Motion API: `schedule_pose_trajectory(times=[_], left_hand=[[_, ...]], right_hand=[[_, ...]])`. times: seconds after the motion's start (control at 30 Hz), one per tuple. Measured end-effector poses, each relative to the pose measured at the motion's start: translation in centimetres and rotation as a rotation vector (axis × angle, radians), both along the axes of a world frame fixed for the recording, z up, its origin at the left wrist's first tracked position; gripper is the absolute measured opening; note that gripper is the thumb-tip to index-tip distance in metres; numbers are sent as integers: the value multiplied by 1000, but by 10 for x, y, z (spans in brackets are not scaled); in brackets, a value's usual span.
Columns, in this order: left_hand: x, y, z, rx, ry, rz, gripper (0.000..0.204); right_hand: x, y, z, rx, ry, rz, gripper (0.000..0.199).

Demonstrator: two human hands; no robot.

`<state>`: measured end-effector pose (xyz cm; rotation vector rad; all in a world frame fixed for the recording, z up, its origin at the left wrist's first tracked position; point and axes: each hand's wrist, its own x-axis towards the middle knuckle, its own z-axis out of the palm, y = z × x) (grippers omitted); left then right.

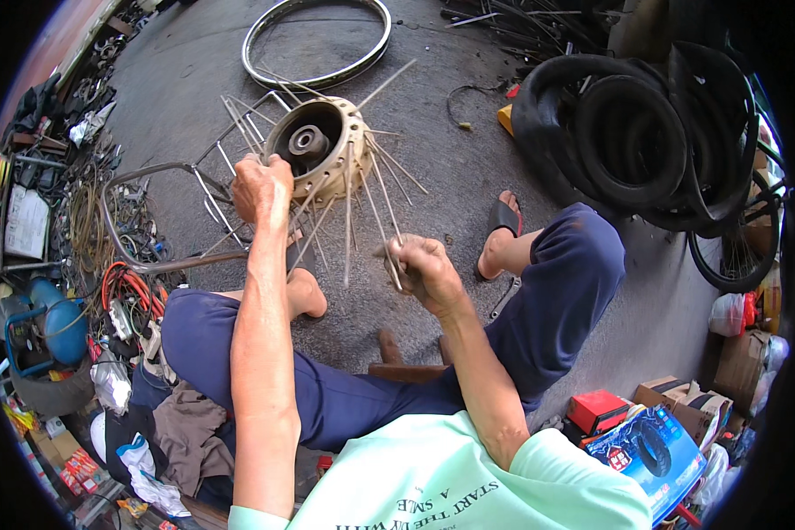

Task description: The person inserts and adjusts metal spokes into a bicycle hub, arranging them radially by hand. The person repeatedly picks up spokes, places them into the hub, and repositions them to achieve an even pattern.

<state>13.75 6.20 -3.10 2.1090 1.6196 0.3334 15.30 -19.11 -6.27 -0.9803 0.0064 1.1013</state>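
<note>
1. A blue carton [658, 450] printed with a tyre picture lies lower right.
2. A red box [597, 411] sits just beside it.
3. Brown cardboard boxes [740, 364] stand at the right edge.
4. A white paper sheet [26, 223] lies far left.

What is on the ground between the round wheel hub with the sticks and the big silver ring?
In the head view, only bare grey concrete floor lies between the tan metal wheel hub and the silver metal wheel rim; a few thin spokes poke into that stretch.
</note>
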Motion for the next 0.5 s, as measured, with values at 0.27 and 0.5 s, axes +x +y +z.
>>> schedule_pose_trajectory(times=[0.27,0.5], left_hand=[[0,1,-4,26,22,-11,34],[-1,0,-1,24,35,6,34]], right_hand=[[-7,60,-94,-401,-780,-332,37],[15,80,-71,-351,-798,-58,39]])
